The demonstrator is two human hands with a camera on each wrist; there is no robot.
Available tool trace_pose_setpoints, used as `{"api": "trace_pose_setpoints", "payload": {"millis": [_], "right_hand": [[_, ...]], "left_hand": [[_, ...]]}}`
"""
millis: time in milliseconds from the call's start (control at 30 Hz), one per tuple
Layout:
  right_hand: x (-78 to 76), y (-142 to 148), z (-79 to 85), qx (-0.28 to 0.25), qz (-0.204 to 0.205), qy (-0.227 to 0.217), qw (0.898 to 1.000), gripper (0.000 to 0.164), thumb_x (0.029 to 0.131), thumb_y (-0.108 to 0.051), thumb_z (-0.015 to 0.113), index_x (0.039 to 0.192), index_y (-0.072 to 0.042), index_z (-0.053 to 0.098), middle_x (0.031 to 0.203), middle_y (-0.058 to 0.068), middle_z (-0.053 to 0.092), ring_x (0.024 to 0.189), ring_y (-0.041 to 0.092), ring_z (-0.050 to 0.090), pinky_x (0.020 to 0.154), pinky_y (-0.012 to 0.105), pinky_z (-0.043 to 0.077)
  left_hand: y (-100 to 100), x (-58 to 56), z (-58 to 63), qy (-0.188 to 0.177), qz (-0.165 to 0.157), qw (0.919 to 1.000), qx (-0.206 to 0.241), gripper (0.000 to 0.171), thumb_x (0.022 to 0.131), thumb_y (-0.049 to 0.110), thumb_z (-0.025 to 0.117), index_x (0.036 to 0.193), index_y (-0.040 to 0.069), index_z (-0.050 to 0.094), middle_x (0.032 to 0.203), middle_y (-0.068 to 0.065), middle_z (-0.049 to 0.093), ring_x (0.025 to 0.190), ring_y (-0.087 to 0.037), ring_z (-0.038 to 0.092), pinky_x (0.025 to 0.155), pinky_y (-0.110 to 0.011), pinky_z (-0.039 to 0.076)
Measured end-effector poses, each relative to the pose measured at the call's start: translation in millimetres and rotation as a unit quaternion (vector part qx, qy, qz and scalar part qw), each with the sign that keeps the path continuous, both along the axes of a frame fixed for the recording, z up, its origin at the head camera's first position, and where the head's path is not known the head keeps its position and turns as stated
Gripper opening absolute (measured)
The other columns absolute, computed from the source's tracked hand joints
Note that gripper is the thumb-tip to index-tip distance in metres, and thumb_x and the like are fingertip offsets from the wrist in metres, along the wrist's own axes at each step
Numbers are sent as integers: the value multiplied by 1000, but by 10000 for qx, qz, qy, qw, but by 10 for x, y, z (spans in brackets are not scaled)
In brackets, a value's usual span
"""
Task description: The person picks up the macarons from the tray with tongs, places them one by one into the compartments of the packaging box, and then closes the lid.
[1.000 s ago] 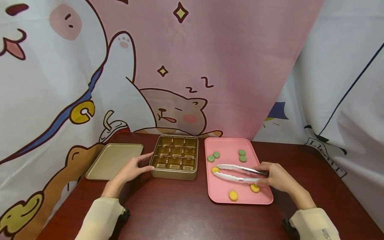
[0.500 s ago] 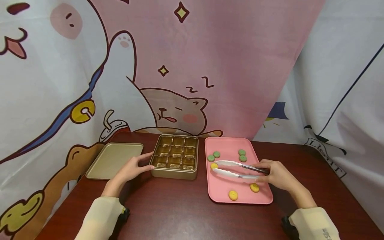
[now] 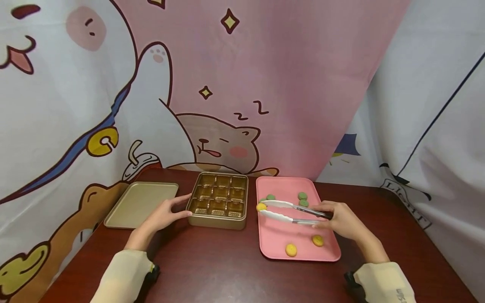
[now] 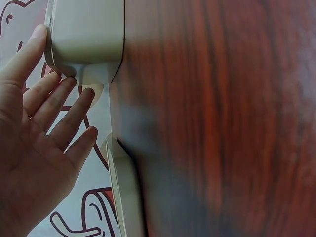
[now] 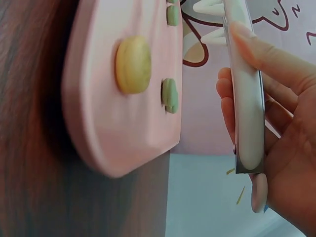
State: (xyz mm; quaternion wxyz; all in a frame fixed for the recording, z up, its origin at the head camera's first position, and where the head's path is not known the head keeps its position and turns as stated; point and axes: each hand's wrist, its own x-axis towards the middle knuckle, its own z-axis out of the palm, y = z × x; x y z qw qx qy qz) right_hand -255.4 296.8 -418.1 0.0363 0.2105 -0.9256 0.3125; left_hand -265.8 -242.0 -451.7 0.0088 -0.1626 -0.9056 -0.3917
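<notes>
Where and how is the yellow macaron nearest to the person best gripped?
Grip its rounded side, one tip of the tongs on each opposite edge, coming from above: the yellow macaron lies flat on the pink tray with bare surface around it, so both tips should probably fit.

The tongs [image 5: 249, 103] have shiny, smooth metal arms and matt white tips [image 3: 276, 216] that look like plastic or silicone. The pink tray [image 3: 280, 235] shows a smooth, faintly satin finish; the yellow macaron [image 5: 133, 64] looks matt. A glossy, translucent plastic insert [image 3: 219, 193] lines the smooth, metal-looking gold box [image 3: 217, 222]. The wood-grained tabletop [image 3: 212, 261] gleams softly; the printed backdrop [image 3: 303, 84] is matt, creased cloth.
</notes>
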Motion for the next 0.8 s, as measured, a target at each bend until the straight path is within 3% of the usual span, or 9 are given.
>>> {"api": "trace_pose_setpoints", "payload": {"millis": [233, 433, 600, 700, 800], "right_hand": [[-30, -135, 26, 1, 105, 242, 9997, 46, 73, -25, 89, 112, -5, 76, 105, 6, 75, 86, 11, 61, 71, 21, 49], [-58, -279, 36, -71, 107, 127, 9998, 47, 72, -24, 90, 113, -6, 76, 108, 8, 75, 94, 17, 64, 77, 21, 52], [-96, -399, 9, -80, 159, 4, 9998, 45, 73, -23, 89, 114, -8, 76, 116, 10, 74, 116, 34, 65, 92, 39, 56], [-110, -457, -7, -132, 265, -106, 9995, 45, 74, -22, 88, 116, -12, 76, 121, 10, 73, 133, 41, 54, 102, 53, 48], [-114, -509, -5, -190, 359, -173, 9990, 44, 75, -23, 87, 117, -16, 76, 118, 5, 74, 127, 38, 59, 102, 48, 50]], "left_hand": [[-17, -1, -5, -4, 37, 10000, -75, 66, 90, 33, 74, 146, 7, 51, 137, -22, 61, 130, -41, 54, 106, -60, 41], [-21, 0, -2, -9, 49, 9999, -93, 67, 90, 33, 74, 146, 8, 51, 138, -22, 60, 131, -42, 53, 107, -60, 41], [-21, 7, 15, -3, 53, 9999, -105, 66, 90, 32, 74, 146, 7, 51, 138, -23, 60, 131, -42, 53, 107, -60, 41], [-16, 7, 22, 1, 66, 9999, -155, 66, 90, 32, 74, 146, 8, 51, 138, -22, 60, 132, -42, 52, 107, -60, 40], [-14, 10, 19, 11, 88, 9997, -212, 66, 90, 33, 74, 146, 8, 51, 140, -22, 59, 133, -43, 51, 107, -60, 40]]}}
